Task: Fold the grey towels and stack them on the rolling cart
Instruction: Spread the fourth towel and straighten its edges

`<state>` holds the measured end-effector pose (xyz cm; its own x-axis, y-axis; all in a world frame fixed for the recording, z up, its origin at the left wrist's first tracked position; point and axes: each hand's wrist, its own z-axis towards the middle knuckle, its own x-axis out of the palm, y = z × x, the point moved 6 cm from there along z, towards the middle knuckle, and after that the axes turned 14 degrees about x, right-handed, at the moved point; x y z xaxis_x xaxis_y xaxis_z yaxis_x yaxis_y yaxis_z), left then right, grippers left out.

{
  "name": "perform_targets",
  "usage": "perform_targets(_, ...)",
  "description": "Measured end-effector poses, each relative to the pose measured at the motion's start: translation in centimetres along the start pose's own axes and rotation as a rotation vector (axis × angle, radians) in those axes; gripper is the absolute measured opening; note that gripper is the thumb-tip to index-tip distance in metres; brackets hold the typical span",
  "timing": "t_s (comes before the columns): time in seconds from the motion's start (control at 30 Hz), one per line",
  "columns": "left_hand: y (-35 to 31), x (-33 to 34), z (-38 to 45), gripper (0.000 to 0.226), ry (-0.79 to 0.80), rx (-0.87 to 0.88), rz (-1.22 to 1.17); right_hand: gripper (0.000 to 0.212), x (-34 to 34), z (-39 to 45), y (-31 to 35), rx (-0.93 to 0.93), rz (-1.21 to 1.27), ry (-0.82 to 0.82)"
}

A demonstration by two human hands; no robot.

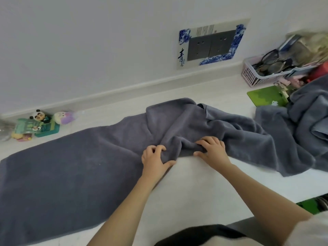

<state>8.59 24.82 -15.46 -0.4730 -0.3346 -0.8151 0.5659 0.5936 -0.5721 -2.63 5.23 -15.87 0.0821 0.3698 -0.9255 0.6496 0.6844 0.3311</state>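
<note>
Both bare forearms reach up from bottom of frame toward centre. Left hand point(154, 161) and right hand point(212, 149) side by side, fingers curled, gripping cloth.

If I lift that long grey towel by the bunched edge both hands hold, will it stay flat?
Probably not. The long grey terry towel already rumples where the left hand and right hand grip it, so it likely sags. Its thick pile suggests it will drag, not slide, on the white countertop.

Both forearms bare to above elbow. Short white sleeve point(308, 229) at right upper arm. Dark garment with pale band at lower frame edge, chest level.
</note>
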Motion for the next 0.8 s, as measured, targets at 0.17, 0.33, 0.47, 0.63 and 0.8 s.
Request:
perform_targets(0.17,-0.7,1.5,0.2,0.046,0.024,-0.025,0.079,0.018,-0.8,1.9,-0.1,-0.036,0.129,-0.067)
perform_targets(0.33,-0.7,-0.6,0.9,0.016,-0.069,-0.134,-0.199,0.019,-3.4,3.9,-0.5,-0.055,0.167,-0.007)
perform_targets(0.47,-1.9,-4.3,1.5,0.012,0.087,-0.09,-0.417,0.021,-5.9,4.9,0.5,-0.086,0.232,0.249)
perform_targets(0.63,-3.1,-7.5,2.5,0.023,0.225,-0.136,-0.306,0.021,-8.9,6.3,3.0,-0.187,0.112,0.517)
perform_targets(0.8,-3.3,-5.0,1.9,0.045,0.454,-0.17,-0.13,0.036,-6.8,5.5,2.4,-0.206,-0.127,0.646)
